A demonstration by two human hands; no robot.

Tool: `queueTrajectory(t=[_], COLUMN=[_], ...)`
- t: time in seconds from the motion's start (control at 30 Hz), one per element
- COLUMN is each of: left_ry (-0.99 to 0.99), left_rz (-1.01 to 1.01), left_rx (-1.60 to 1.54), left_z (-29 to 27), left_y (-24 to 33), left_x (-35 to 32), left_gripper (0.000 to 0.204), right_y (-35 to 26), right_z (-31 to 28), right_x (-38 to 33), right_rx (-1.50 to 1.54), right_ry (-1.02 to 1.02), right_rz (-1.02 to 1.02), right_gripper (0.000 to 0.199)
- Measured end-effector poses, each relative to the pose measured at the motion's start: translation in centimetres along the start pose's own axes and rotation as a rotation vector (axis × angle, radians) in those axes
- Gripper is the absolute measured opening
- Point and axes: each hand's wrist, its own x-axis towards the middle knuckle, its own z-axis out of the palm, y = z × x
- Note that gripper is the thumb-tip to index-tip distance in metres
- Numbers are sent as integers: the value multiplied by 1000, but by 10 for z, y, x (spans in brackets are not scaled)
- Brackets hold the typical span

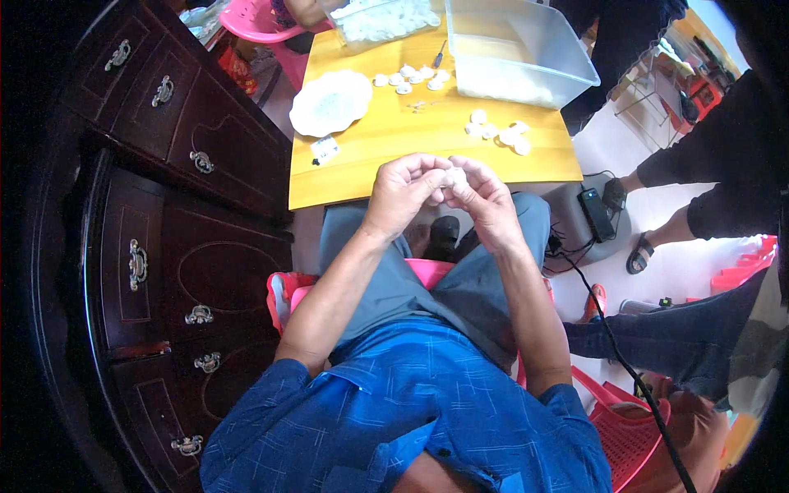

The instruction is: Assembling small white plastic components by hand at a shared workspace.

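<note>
My left hand (408, 191) and my right hand (485, 201) meet just over the near edge of the yellow table (378, 168). Both are closed, fingertips pinching a small whitish piece (449, 176) between them. Fingers cover most of it, so its exact kind does not show. Beyond my hands lie small round white parts (403, 88) in one loose cluster, with more white discs (520, 145) to the right. A few tiny thin pieces (421, 106) rest between the clusters. Farther back is a dark-handled screwdriver (440, 57).
A scalloped white dish (331, 103) sits at the table's left, near a small white packet (325, 149). At the back stand a clear bin (526, 78) and another full of white pieces (386, 23). Dark cabinets (222, 214) line the left; other people's legs (699, 181) are at right.
</note>
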Motion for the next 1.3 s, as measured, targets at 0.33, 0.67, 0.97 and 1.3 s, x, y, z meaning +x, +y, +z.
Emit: queueTrajectory(t=[0.33,0.67,0.97,1.3], left_ry=[34,37,-14,-11], left_rz=[-16,-4,75,76], left_rx=[-129,-120,-35,-93], left_z=[-21,-12,-11,-8], left_y=[19,14,14,6], left_x=[-2,0,-2,-4], left_gripper=[21,18,15,13], right_y=[4,0,0,5], right_z=[4,5,7,4], right_x=[-3,-6,-7,-6], right_rx=[-345,-232,-161,-163], right_ry=[41,-55,-148,-148], right_rz=[-151,-62,-94,-91], right_gripper=[37,36,38,38])
